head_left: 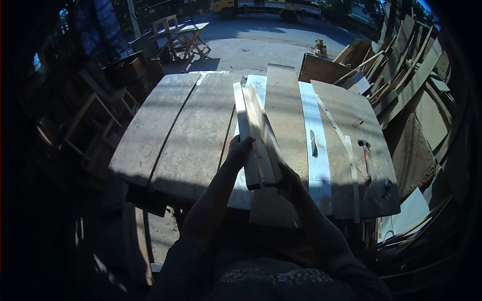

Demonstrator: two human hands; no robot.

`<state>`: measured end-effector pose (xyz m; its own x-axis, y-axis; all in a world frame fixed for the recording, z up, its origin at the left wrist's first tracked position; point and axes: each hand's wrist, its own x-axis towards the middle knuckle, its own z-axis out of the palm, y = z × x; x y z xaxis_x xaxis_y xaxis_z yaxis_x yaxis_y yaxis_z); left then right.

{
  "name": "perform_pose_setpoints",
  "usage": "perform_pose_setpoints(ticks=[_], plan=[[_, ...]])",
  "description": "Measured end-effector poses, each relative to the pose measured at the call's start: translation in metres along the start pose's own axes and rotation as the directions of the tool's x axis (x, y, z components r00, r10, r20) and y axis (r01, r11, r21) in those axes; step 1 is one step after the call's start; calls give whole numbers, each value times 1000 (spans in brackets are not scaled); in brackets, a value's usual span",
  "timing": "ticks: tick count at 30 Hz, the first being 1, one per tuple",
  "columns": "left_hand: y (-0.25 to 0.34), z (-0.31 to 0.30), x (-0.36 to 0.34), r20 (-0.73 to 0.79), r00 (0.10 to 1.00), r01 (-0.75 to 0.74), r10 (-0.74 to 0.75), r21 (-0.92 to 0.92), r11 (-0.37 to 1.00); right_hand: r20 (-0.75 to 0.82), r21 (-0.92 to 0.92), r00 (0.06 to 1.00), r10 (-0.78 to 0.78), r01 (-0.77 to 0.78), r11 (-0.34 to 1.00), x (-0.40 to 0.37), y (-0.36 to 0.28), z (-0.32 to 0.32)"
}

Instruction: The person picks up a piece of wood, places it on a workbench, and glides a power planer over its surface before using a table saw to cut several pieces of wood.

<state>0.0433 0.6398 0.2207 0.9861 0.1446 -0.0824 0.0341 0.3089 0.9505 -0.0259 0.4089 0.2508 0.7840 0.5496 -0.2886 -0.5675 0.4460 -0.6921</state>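
Note:
Several long, pale wooden slats (257,133) lie lengthwise together between my hands, their far ends pointing away over the worktable (201,120). My left hand (240,150) is wrapped round their left side, thumb on top. Lower down, at the near right corner, my right hand (288,181) grips the edge, its fingers partly hidden beneath the wood. The near ends of the slats are in shadow.
On the table's right lie a claw hammer (366,155), a thin wooden strip (350,160), a dark blade-like piece (314,144) and a small dark tool (386,187). Scrap boards (416,90) lean at the right. A small wooden table (188,32) stands beyond; a truck (266,7) is on the road.

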Motion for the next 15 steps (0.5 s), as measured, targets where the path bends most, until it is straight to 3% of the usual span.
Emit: perform_pose_setpoints(ticks=[1,5,7,10,12,14,15], plan=[[1,-13,-23,-18,1000,-9,9,8,1000,98,88,994,-43,35,996,-4,17,-7],[6,-49,-99,-146,988,-71,56,-96,993,141,166,990,16,-39,985,-21,41,-11],[10,-65,-122,-250,965,-106,83,-79,991,306,458,947,95,-235,857,-21,51,-14],[9,-95,-134,-365,920,-148,145,20,989,385,495,917,107,-303,814,-27,45,4],[6,-113,-135,-393,909,-147,141,15,989,386,489,919,85,-282,826,-28,38,23],[6,-129,-134,-408,905,-141,121,-19,990,484,527,871,83,-366,767,-28,29,44],[4,-137,-133,-422,901,-133,98,-54,990,408,426,912,42,-231,875,-28,26,58]])
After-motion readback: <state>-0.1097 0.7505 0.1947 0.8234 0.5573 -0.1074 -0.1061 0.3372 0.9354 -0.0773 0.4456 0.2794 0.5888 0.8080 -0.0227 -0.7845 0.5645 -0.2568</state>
